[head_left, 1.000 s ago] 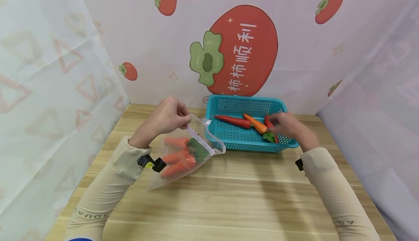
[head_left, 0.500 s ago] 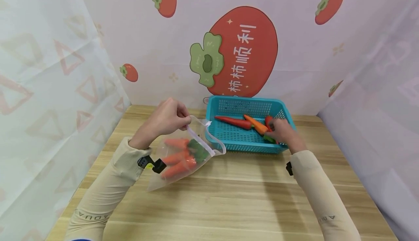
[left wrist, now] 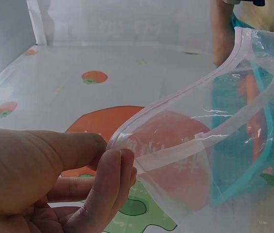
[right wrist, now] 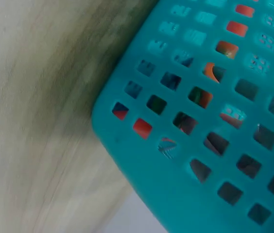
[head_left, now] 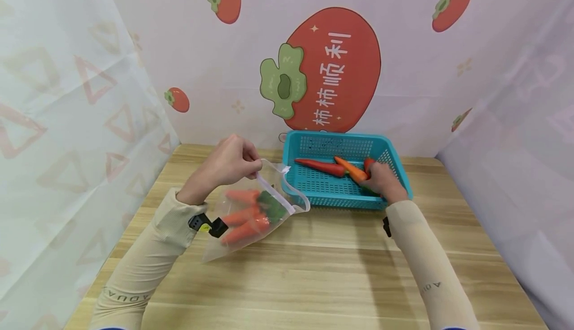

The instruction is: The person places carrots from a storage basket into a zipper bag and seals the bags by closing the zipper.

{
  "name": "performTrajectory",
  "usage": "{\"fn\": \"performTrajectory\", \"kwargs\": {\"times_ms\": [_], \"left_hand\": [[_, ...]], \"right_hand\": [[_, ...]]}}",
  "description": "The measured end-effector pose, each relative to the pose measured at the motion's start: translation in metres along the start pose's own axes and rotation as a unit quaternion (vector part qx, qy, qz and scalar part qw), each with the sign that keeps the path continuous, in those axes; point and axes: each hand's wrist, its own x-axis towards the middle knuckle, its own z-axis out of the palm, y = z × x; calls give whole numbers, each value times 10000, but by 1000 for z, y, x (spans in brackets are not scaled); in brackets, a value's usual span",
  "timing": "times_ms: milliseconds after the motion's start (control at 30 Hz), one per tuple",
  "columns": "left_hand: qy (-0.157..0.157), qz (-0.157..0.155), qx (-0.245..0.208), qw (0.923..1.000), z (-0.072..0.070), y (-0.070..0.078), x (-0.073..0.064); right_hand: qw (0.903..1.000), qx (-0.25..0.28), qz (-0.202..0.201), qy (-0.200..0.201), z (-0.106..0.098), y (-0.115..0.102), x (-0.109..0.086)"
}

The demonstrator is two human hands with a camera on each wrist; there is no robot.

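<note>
Thumb and fingers of the left hand pinch the mouth edge of 1 clear bag; bag mouth gapes. Right hand is down inside the basket's right end, fingers over the contents; can't tell if they grip anything, the basket wall screens them in the right wrist view. Bag sits left of the worktop's middle, mouth facing the basket's near-left corner, holding 3 orange carrots with green tops bunched at the mouth end. 1 teal basket stands at the worktop's far edge, right of middle. 3 pieces visible in it: 1 long red pepper toward the left end, 1 orange carrot slanting beside its stem end, 1 red piece near the right end, partly under the hand. 2 beige sleeves, 1 black device per wrist. Backdrop behind: 1 big printed persimmon, 4 small.
</note>
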Motion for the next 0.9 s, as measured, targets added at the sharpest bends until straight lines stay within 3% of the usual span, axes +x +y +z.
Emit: {"fn": "performTrajectory", "kwargs": {"times_ms": [633,900], "left_hand": [[-30,24,10,10000,0,1,1],[-24,16,-12,10000,0,1,0]], "right_hand": [[9994,52,353,-33,5,-7,7],[9995,1,140,269,1,-1,3]]}}
